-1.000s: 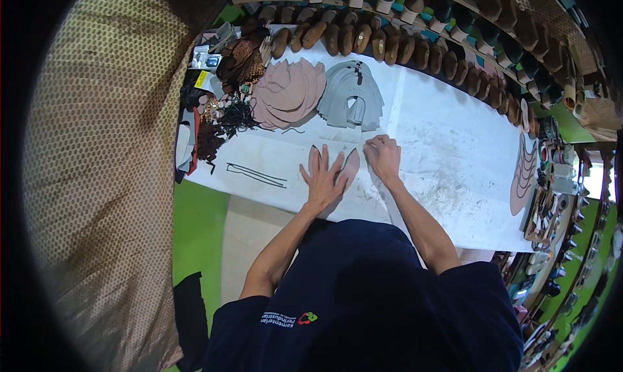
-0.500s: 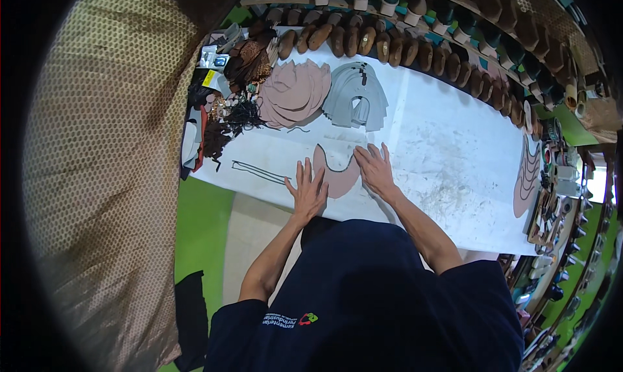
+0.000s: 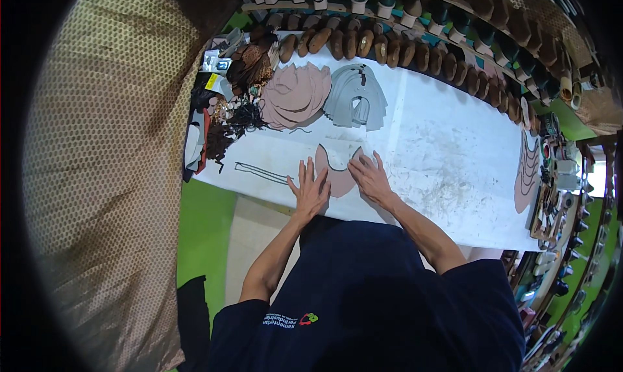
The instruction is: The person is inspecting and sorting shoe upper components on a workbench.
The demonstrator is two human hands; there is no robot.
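A pink U-shaped shoe-upper piece (image 3: 340, 185) lies flat on the white tabletop in front of me, with a dark strip along its inner curve. My left hand (image 3: 311, 189) rests on its left arm, fingers spread. On the right arm lies my right hand (image 3: 372, 179), its fingers stretched out and the fingertips on the edge. Both hands cover parts of the piece. Thin dark strips (image 3: 263, 172) lie left of my left hand. Beyond the piece are a fanned pile of pink pieces (image 3: 296, 94) and a stack of grey U-shaped pieces (image 3: 355, 99).
Shoe lasts (image 3: 365, 43) line the table's far edge, with racks of more lasts behind. Dark cords and small supplies (image 3: 244, 117) crowd the left end. Overlapping pink pieces with dark edging (image 3: 527, 177) lie at the right end. A patterned curtain (image 3: 110, 177) hangs at left.
My right hand has slid slightly toward me along the right arm, uncovering its dark-edged tip. My left hand stays on the left arm, nearly unmoved.
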